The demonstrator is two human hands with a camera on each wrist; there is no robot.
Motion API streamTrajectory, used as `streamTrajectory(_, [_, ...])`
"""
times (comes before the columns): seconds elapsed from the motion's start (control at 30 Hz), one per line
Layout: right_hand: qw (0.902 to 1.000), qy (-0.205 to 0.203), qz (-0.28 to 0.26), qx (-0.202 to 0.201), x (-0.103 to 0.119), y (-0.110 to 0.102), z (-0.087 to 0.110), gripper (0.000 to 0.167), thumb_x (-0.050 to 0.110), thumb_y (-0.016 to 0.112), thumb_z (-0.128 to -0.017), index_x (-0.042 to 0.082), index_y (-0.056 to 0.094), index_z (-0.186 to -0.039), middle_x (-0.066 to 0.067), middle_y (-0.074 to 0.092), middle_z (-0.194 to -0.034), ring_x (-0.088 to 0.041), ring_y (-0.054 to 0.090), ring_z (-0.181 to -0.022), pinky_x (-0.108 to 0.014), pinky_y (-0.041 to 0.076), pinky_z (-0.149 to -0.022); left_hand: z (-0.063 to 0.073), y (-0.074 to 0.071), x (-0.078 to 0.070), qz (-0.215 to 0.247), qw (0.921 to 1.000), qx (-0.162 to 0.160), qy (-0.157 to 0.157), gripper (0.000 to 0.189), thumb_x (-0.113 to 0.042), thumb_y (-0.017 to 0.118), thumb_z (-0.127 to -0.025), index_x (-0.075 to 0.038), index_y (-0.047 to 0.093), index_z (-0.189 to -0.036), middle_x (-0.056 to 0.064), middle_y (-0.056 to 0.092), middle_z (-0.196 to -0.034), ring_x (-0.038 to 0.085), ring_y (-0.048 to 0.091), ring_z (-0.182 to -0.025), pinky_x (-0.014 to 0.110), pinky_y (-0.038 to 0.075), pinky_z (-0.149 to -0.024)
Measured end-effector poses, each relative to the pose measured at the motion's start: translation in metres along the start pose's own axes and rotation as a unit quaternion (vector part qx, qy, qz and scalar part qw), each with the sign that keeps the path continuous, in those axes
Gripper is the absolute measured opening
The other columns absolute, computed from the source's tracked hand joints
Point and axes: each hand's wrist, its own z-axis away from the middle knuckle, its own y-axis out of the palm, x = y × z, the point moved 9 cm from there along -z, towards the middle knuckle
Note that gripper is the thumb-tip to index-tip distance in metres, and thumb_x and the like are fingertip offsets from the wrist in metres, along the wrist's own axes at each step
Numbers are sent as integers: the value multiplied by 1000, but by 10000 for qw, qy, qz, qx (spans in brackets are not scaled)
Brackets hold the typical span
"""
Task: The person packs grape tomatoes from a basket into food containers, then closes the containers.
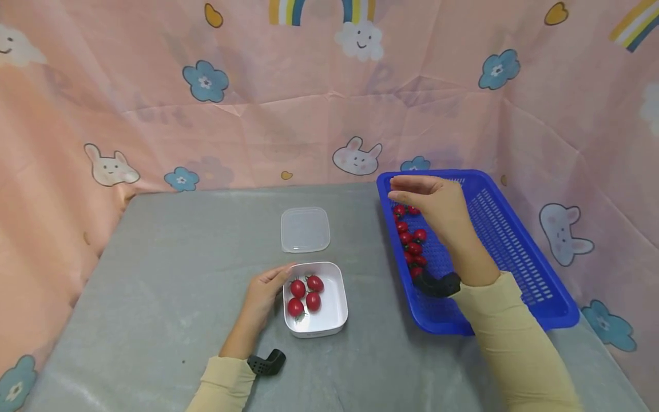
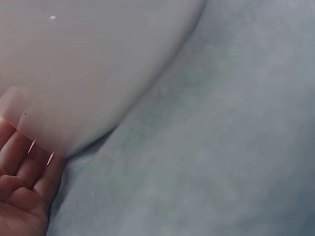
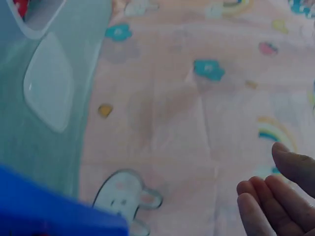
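Observation:
My left hand (image 1: pixel 265 292) holds the left side of a small white square container (image 1: pixel 332 303), which stands on the table. In the left wrist view its fingers (image 2: pixel 47 182) lie against the outer wall (image 2: pixel 93 64). Several red cherry tomatoes (image 1: pixel 313 301) with green stems sit in the container's left half. My right hand (image 1: pixel 435 203) is raised over the far left part of a blue plastic basket (image 1: pixel 515 246). Its fingers are loosely bent with a gap to the thumb (image 3: pixel 295 167), and nothing is between them. More cherry tomatoes (image 1: pixel 413 248) lie along the basket's left side.
A clear, rounded square lid (image 1: pixel 305 230) lies flat on the grey table (image 1: pixel 195 274), behind the container. Pink printed cloth (image 1: pixel 288 120) hangs behind and at both sides. Each wrist wears a black camera mount (image 1: pixel 268 363).

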Motion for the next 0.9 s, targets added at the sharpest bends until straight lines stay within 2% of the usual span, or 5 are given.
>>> streamTrajectory(0.27, [9998, 160, 135, -8, -29, -25, -40, 57, 44, 81, -80, 8, 70, -123, 30, 70, -87, -20, 52, -133, -44, 37, -116, 0, 1, -1, -31, 10000, 9, 78, 35, -23, 68, -94, 2, 70, -119, 13, 71, -122, 3, 62, -111, 26, 46, -103])
streamTrajectory(0.43, [9983, 254, 520, 59, -40, -29, -51, 62, 48, 78, -81, 7, 68, -126, 9, 75, -112, -24, 48, -138, -48, 34, -118, 0, -1, -1, -1, 10000, 1, 56, 34, -22, 66, -95, 2, 70, -119, 10, 72, -121, 3, 63, -110, 29, 47, -103])
streamTrajectory(0.6, [9970, 387, 644, 179, -54, -26, -63, 61, 47, 73, -87, 6, 64, -131, -17, 60, -139, -29, 45, -141, -51, 31, -119, -1, -2, -1, -41, 10000, -1, 40, 33, -23, 66, -95, 1, 71, -118, 10, 72, -121, 9, 63, -115, 39, 46, -108])
streamTrajectory(0.77, [9960, 695, 535, 196, -79, -26, -77, 58, 40, 71, -91, 4, 60, -135, -17, 57, -143, -31, 45, -139, -48, 33, -119, 1, -2, 0, -34, 10000, 9, 23, 33, -22, 66, -95, 1, 71, -118, 12, 72, -122, 18, 61, -122, 43, 43, -111])
streamTrajectory(0.9, [9955, 780, 486, 245, -94, -24, -86, 53, 32, 71, -92, 4, 60, -136, -11, 62, -139, -22, 58, -127, -41, 41, -114, 1, -1, 1, -61, 10000, 34, -46, 34, -25, 66, -95, -1, 71, -119, 12, 71, -124, 24, 60, -126, 45, 43, -112])
